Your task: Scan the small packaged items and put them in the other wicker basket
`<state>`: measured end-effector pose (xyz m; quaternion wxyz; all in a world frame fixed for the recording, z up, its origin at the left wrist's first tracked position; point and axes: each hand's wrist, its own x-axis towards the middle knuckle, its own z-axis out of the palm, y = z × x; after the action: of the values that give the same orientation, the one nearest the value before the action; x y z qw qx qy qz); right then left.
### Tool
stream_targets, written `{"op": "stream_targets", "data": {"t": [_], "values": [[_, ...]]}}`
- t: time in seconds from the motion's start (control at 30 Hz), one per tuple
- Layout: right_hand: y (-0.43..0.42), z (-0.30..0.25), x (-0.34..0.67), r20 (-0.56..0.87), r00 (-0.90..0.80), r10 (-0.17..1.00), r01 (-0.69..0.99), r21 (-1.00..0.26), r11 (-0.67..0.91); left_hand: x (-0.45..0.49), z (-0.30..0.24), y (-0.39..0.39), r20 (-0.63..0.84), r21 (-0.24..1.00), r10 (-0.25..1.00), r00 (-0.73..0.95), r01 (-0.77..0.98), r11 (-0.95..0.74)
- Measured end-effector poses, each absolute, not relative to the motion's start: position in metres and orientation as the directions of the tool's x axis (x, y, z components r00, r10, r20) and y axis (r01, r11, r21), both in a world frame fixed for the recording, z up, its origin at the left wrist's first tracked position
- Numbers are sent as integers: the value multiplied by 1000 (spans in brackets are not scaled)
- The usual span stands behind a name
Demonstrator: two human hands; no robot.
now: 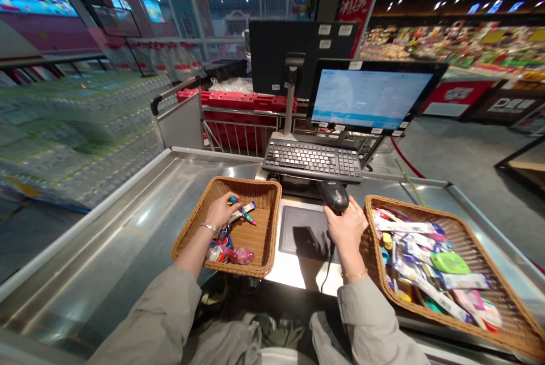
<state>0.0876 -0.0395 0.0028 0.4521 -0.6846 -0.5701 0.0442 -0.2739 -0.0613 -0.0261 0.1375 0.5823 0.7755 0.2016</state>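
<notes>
My right hand (pixel 347 227) is wrapped round the handle of a black handheld barcode scanner (pixel 334 196), held above the checkout counter with its head facing away from me. A cable runs down below the hand. Inside the left wicker basket (pixel 272 223), my left hand (pixel 222 210) has its fingers closed on a slim blue-and-pink tube (pixel 247 216). Under it lies a white-and-purple packet (pixel 237 213). Nearer to me in that basket are several small items, among them a pink wrapped one (pixel 243 255). The exact contents of the tube cannot be made out.
A larger wicker basket (pixel 502 240) of colourful packets, with a green case (pixel 450 263), stands right. A keyboard (pixel 313 159) and a lit monitor (pixel 370 97) are beyond the scanner. Metal counter surfaces (pixel 128 212) flank the baskets; stacked bottle packs (pixel 76 126) stand left.
</notes>
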Motion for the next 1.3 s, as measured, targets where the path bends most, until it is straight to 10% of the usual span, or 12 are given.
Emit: {"op": "stream_targets", "data": {"t": [0.17, 0.4, 1.07, 1.3], "values": [[-42, 6, 87, 465, 337, 819, 738, -670, 77, -270, -19, -62, -19, 330, 955, -298, 899, 287], [-43, 5, 90, 455, 358, 815, 741, -670, 49, -271, -26, -63, 13, 440, 968, -252, 870, 221], [-48, 8, 88, 478, 331, 813, 746, -660, 84, -273, -48, -82, 7, 10, 976, -218, 976, 218], [-51, 12, 87, 492, 294, 819, 756, -645, 116, -261, -20, -82, 364, -6, 931, -36, 999, 41]]}}
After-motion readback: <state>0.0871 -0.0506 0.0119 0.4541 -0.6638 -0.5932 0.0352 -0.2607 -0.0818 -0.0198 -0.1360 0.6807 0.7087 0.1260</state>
